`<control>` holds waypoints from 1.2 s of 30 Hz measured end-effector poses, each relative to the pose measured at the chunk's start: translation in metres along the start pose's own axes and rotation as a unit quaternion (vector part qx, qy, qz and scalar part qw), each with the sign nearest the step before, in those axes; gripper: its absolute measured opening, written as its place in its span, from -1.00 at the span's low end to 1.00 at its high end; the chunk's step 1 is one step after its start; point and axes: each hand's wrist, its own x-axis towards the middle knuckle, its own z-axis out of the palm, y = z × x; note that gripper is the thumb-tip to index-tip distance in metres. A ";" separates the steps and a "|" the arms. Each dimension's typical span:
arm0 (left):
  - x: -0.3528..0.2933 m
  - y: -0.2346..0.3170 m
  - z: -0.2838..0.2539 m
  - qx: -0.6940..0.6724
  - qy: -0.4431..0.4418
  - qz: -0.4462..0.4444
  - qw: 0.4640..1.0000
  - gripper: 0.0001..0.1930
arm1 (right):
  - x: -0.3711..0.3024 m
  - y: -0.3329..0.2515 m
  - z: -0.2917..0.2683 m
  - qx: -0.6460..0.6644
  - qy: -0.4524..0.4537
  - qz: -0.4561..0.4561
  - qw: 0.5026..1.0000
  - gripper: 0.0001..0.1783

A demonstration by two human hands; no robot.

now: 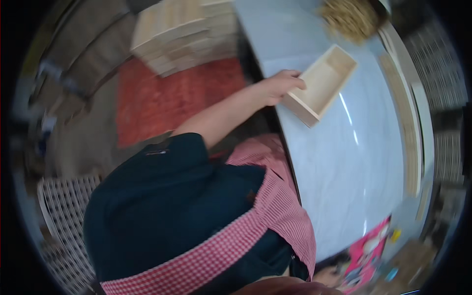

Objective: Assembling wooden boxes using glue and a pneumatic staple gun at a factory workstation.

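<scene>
My left hand point(286, 87) grips one end of an open, pale wooden box point(322, 86), rectangular and with nothing visible inside. Its fingers wrap over the end wall while the box is over the white tabletop point(339, 167), near its left edge. Whether the box rests on the surface or is slightly raised I cannot tell. Low at the right, a blurred bit of my right hand point(328, 276) shows beside a pink sheet point(366, 255) with small items on it. The fingers of that hand are too smeared to read.
Pale wooden pieces point(189, 37) are stacked beyond a red mat point(177, 98) on the left. A heap of thin tan strips point(350, 19) lies at the table's far end. Long wooden strips point(407, 132) line its right side. A white lattice crate point(69, 211) stands lower left.
</scene>
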 end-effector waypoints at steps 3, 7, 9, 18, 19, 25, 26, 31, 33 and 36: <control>-0.016 0.035 -0.079 -0.016 0.107 0.121 0.987 -0.42 | 0.011 -0.006 0.045 0.049 0.014 -0.015 0.999 -0.40; -0.089 0.106 -0.150 -0.013 0.312 0.278 0.908 -0.36 | 0.055 -0.033 0.033 0.117 0.080 -0.011 0.990 -0.29; -0.099 0.133 -0.221 0.015 0.365 0.324 0.873 -0.35 | 0.051 -0.081 0.007 0.221 0.161 -0.027 0.962 -0.33; -0.098 0.161 -0.322 0.069 0.423 0.332 0.841 -0.40 | 0.088 -0.133 0.008 0.398 0.183 -0.311 0.843 -0.52; -0.099 0.160 -0.327 0.076 0.429 0.329 0.838 -0.41 | 0.090 -0.133 0.012 0.294 0.136 -0.203 0.924 -0.54; -0.118 0.143 -0.341 0.123 0.474 0.298 0.820 -0.42 | 0.104 -0.119 0.010 0.065 0.054 -0.101 0.991 -0.51; -0.125 0.141 -0.344 0.133 0.483 0.293 0.814 -0.43 | 0.097 -0.128 0.002 0.062 0.051 -0.102 0.992 -0.51; -0.133 0.136 -0.376 0.184 0.492 0.274 0.806 -0.44 | 0.069 -0.154 -0.027 0.108 -0.014 -0.049 0.993 -0.53; -0.096 0.143 -0.375 0.205 0.457 0.271 0.822 -0.44 | 0.055 -0.162 -0.034 0.209 0.046 -0.119 0.969 -0.74; -0.057 0.141 -0.389 0.278 0.331 0.282 0.857 -0.48 | 0.054 -0.189 -0.008 0.309 -0.079 -0.095 0.943 -0.60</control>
